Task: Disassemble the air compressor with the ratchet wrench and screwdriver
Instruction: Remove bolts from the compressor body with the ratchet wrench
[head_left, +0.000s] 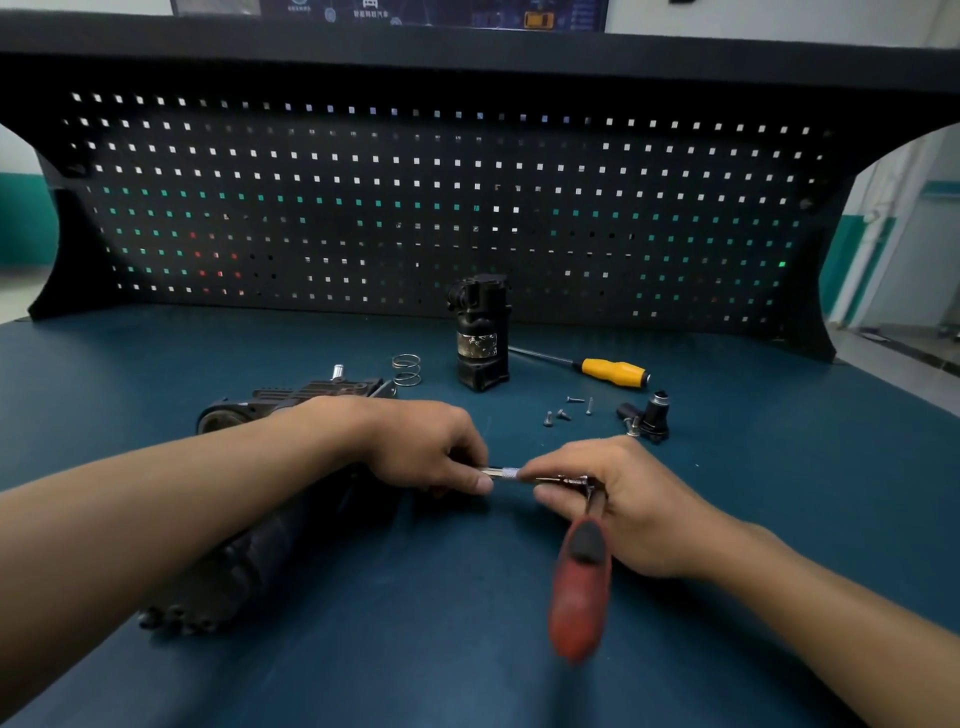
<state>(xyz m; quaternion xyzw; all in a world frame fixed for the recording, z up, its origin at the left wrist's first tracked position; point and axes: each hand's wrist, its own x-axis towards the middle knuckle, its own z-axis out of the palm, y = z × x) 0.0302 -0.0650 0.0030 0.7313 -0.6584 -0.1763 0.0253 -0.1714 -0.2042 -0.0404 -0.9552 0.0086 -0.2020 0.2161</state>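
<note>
red-handled ratchet wrench (581, 582), yellow-handled screwdriver (613, 372)

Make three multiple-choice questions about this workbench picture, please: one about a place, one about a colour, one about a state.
1. Where does the spring lie?
A) left of the upright black part
B) inside a box
C) on the pegboard

2. What colour is the handle of the screwdriver?
A) red
B) yellow
C) green

3. What is the state of the wrench?
A) lying untouched
B) hanging on the wall
C) held in both hands

Answers:
1 A: the spring sits just left of the black part.
2 B: the handle is yellow, with a black end.
3 C: the left hand pinches its metal bar, and the right hand grips it near the head.
</note>
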